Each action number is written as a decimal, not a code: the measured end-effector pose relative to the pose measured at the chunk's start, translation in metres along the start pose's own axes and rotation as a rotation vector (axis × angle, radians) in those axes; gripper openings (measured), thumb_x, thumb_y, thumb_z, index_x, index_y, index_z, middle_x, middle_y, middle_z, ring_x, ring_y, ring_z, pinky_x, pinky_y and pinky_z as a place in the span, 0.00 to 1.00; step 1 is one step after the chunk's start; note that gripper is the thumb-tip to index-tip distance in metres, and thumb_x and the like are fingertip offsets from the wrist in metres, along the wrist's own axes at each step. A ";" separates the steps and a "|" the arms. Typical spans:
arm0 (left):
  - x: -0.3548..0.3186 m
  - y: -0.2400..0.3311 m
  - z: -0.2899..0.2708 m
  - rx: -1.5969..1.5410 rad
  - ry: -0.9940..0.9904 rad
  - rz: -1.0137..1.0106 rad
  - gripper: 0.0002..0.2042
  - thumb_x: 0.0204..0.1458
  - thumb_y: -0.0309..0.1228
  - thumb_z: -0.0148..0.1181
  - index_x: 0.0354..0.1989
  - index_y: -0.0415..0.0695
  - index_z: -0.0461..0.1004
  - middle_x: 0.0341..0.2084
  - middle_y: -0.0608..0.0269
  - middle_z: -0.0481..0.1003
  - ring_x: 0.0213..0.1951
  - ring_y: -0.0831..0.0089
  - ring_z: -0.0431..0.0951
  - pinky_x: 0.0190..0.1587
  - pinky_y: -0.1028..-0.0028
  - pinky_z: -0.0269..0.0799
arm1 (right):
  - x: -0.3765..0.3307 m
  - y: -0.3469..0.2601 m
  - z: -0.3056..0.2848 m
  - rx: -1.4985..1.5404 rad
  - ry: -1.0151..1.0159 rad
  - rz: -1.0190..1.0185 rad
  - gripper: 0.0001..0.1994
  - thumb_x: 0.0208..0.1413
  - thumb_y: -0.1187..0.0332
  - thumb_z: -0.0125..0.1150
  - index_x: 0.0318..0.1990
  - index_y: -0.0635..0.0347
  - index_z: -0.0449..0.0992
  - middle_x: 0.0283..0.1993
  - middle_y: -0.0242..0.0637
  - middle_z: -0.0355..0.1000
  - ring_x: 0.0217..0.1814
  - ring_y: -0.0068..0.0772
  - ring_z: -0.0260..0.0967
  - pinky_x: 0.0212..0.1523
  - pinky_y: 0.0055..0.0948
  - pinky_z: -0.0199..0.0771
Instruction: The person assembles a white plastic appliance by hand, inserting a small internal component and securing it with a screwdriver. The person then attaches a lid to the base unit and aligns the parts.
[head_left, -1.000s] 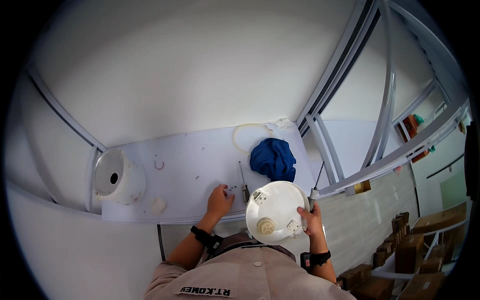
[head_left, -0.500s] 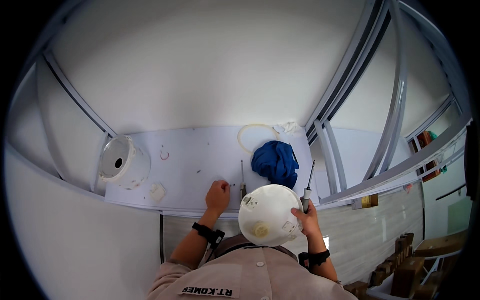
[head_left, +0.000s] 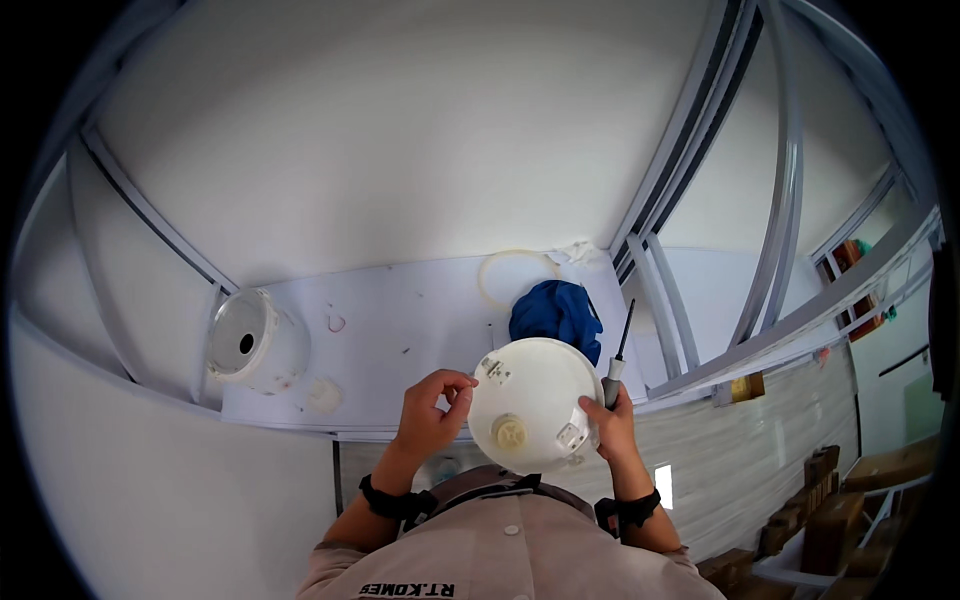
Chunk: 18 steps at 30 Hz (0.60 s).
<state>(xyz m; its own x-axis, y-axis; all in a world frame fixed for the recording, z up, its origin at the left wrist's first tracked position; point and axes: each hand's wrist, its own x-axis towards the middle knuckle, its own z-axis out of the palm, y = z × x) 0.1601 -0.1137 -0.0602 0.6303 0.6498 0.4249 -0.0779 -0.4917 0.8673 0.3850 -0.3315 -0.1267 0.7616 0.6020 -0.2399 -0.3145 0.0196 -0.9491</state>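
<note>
A white round bowl-shaped housing (head_left: pixel 535 400) is held upside down over the table's near edge, with a small round hub (head_left: pixel 510 432) on its underside. My right hand (head_left: pixel 612 425) grips its right rim and also clasps a screwdriver (head_left: pixel 620 340), whose dark shaft points up and away. My left hand (head_left: pixel 432 412) is at the housing's left rim, fingers curled and thumb and forefinger pinched together. Whatever is in the pinch is too small to see.
On the white table (head_left: pixel 400 310) a white cylindrical pot (head_left: pixel 250 345) lies on its side at the left, a small white cap (head_left: pixel 325 393) beside it. A blue cloth (head_left: pixel 560 312) and a pale ring (head_left: pixel 515 275) lie behind the housing. Grey frame bars (head_left: pixel 700 200) rise at the right.
My left hand has lifted off the table and come to the housing's left rim with fingers pinched. The housing stays in my right hand with the screwdriver.
</note>
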 end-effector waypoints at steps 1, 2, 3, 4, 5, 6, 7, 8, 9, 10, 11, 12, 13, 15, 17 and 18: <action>-0.003 0.000 -0.002 -0.113 0.016 -0.071 0.04 0.56 0.22 0.66 0.38 0.38 0.78 0.33 0.61 0.84 0.28 0.79 0.80 0.34 0.78 0.77 | -0.002 -0.001 0.007 0.011 0.007 -0.007 0.18 0.53 0.78 0.71 0.49 0.60 0.72 0.41 0.36 0.76 0.40 0.30 0.76 0.43 0.32 0.79; -0.004 0.000 -0.008 -0.107 0.005 -0.080 0.04 0.56 0.20 0.66 0.38 0.37 0.79 0.33 0.61 0.84 0.29 0.79 0.80 0.35 0.78 0.78 | -0.005 -0.003 0.015 0.022 0.016 -0.014 0.17 0.53 0.78 0.71 0.48 0.60 0.72 0.40 0.36 0.77 0.39 0.29 0.75 0.42 0.31 0.78; -0.005 -0.001 -0.016 -0.100 -0.007 -0.089 0.04 0.55 0.19 0.66 0.38 0.37 0.79 0.34 0.61 0.84 0.30 0.80 0.81 0.37 0.78 0.78 | -0.009 -0.004 0.023 0.033 0.024 -0.021 0.16 0.53 0.78 0.71 0.47 0.60 0.72 0.39 0.35 0.77 0.38 0.28 0.74 0.41 0.30 0.77; -0.002 0.000 -0.020 -0.099 -0.019 -0.094 0.04 0.55 0.17 0.66 0.38 0.36 0.79 0.35 0.60 0.84 0.31 0.80 0.81 0.38 0.78 0.79 | -0.013 -0.006 0.028 0.047 0.031 -0.021 0.16 0.53 0.78 0.71 0.47 0.60 0.72 0.39 0.35 0.77 0.38 0.28 0.75 0.41 0.30 0.77; 0.001 0.003 -0.024 -0.064 -0.049 -0.059 0.04 0.54 0.17 0.67 0.37 0.37 0.80 0.34 0.61 0.84 0.31 0.79 0.81 0.37 0.78 0.79 | -0.016 -0.007 0.034 0.061 0.037 -0.022 0.16 0.53 0.78 0.71 0.47 0.60 0.72 0.39 0.35 0.77 0.38 0.28 0.75 0.41 0.30 0.77; 0.005 0.008 -0.029 -0.029 -0.078 -0.025 0.04 0.53 0.17 0.68 0.36 0.37 0.81 0.33 0.61 0.84 0.31 0.79 0.82 0.37 0.77 0.80 | -0.019 -0.008 0.038 0.075 0.043 -0.022 0.16 0.53 0.78 0.71 0.47 0.60 0.72 0.40 0.35 0.77 0.38 0.28 0.75 0.41 0.30 0.77; 0.006 0.011 -0.033 0.009 -0.104 0.003 0.05 0.52 0.17 0.68 0.35 0.38 0.82 0.33 0.61 0.84 0.31 0.79 0.82 0.36 0.77 0.80 | -0.021 -0.008 0.042 0.083 0.041 -0.016 0.16 0.53 0.78 0.71 0.47 0.60 0.72 0.40 0.35 0.77 0.38 0.28 0.75 0.42 0.30 0.77; 0.007 0.010 -0.036 0.020 -0.138 0.042 0.04 0.51 0.18 0.69 0.35 0.39 0.82 0.33 0.60 0.84 0.30 0.76 0.83 0.35 0.77 0.80 | -0.022 -0.008 0.046 0.091 0.039 -0.010 0.16 0.53 0.78 0.71 0.47 0.60 0.72 0.40 0.35 0.77 0.39 0.28 0.75 0.42 0.30 0.77; 0.007 0.009 -0.040 0.032 -0.171 0.082 0.04 0.51 0.20 0.70 0.35 0.40 0.82 0.33 0.59 0.84 0.30 0.74 0.83 0.34 0.76 0.80 | -0.024 -0.007 0.050 0.098 0.035 -0.003 0.16 0.53 0.78 0.71 0.47 0.60 0.72 0.40 0.35 0.77 0.39 0.28 0.75 0.42 0.30 0.77; 0.006 0.007 -0.043 0.042 -0.202 0.121 0.04 0.51 0.21 0.70 0.34 0.41 0.83 0.34 0.58 0.84 0.30 0.72 0.84 0.33 0.75 0.80 | -0.026 -0.005 0.055 0.090 0.040 -0.010 0.16 0.53 0.78 0.71 0.47 0.60 0.72 0.40 0.35 0.77 0.39 0.27 0.75 0.42 0.30 0.76; 0.006 0.008 -0.046 0.099 -0.216 0.110 0.04 0.51 0.22 0.71 0.34 0.41 0.83 0.34 0.58 0.84 0.30 0.70 0.84 0.33 0.74 0.80 | -0.028 -0.003 0.060 0.082 0.044 -0.017 0.16 0.53 0.78 0.72 0.47 0.59 0.72 0.39 0.34 0.76 0.38 0.27 0.74 0.41 0.29 0.76; 0.006 0.010 -0.049 0.157 -0.229 0.098 0.04 0.51 0.22 0.71 0.34 0.42 0.83 0.33 0.58 0.84 0.31 0.68 0.84 0.33 0.72 0.81 | -0.030 -0.002 0.064 0.074 0.048 -0.023 0.16 0.53 0.78 0.72 0.46 0.59 0.72 0.39 0.34 0.76 0.38 0.27 0.74 0.41 0.29 0.76; 0.004 0.012 -0.053 0.218 -0.243 0.083 0.04 0.51 0.23 0.72 0.34 0.42 0.83 0.33 0.58 0.84 0.32 0.67 0.84 0.34 0.71 0.81 | -0.031 0.002 0.067 0.076 0.046 -0.019 0.16 0.53 0.78 0.72 0.46 0.59 0.72 0.39 0.33 0.76 0.38 0.26 0.74 0.41 0.29 0.76; 0.000 0.005 -0.059 0.302 -0.218 0.083 0.05 0.50 0.26 0.73 0.34 0.43 0.84 0.32 0.60 0.83 0.34 0.64 0.83 0.34 0.68 0.80 | -0.033 0.010 0.073 0.078 0.042 -0.011 0.16 0.53 0.78 0.72 0.45 0.59 0.72 0.38 0.32 0.75 0.37 0.25 0.73 0.40 0.28 0.75; -0.003 -0.002 -0.067 0.386 -0.208 0.112 0.06 0.48 0.28 0.74 0.34 0.44 0.84 0.31 0.63 0.83 0.35 0.63 0.81 0.36 0.66 0.79 | -0.038 0.011 0.081 0.074 0.029 -0.010 0.16 0.52 0.78 0.72 0.45 0.58 0.72 0.37 0.31 0.75 0.36 0.25 0.72 0.39 0.28 0.74; -0.003 -0.004 -0.071 0.428 -0.211 0.142 0.06 0.47 0.28 0.75 0.33 0.45 0.85 0.31 0.66 0.82 0.35 0.64 0.80 0.37 0.66 0.78 | -0.040 0.012 0.086 0.072 0.022 -0.010 0.16 0.52 0.78 0.72 0.44 0.58 0.72 0.37 0.31 0.74 0.36 0.24 0.72 0.38 0.28 0.74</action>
<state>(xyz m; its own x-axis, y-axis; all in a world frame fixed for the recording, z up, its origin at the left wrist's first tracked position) 0.1033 -0.0722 -0.0468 0.7826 0.4489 0.4312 0.1215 -0.7896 0.6015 0.3026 -0.2867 -0.1112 0.7767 0.5841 -0.2357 -0.3460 0.0830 -0.9346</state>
